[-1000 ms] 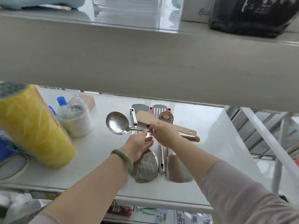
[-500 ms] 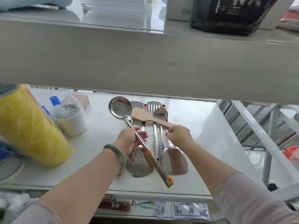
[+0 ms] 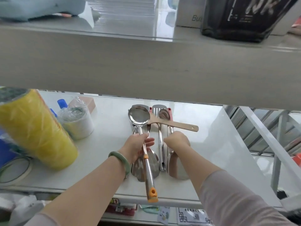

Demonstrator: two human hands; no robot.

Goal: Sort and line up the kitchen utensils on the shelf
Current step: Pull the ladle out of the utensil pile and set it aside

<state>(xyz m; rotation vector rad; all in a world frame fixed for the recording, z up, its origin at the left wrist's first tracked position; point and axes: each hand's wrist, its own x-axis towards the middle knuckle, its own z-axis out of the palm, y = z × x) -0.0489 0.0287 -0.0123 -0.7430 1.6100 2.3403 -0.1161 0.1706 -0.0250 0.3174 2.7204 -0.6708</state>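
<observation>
1. A white shelf (image 3: 203,144) stretched across the lower half of the view, glossy under soft daylight.
2. Above it ran the broad grey edge of an upper shelf (image 3: 146,67), whose shiny top mirrored bright light.
3. A black bag (image 3: 241,17) and a white box (image 3: 189,15) stood on that upper level.
4. At the right, white metal bars (image 3: 267,137) slanted down.
5. A yellow roll (image 3: 34,128) and a ring of tape (image 3: 14,168) sat at the left.
</observation>
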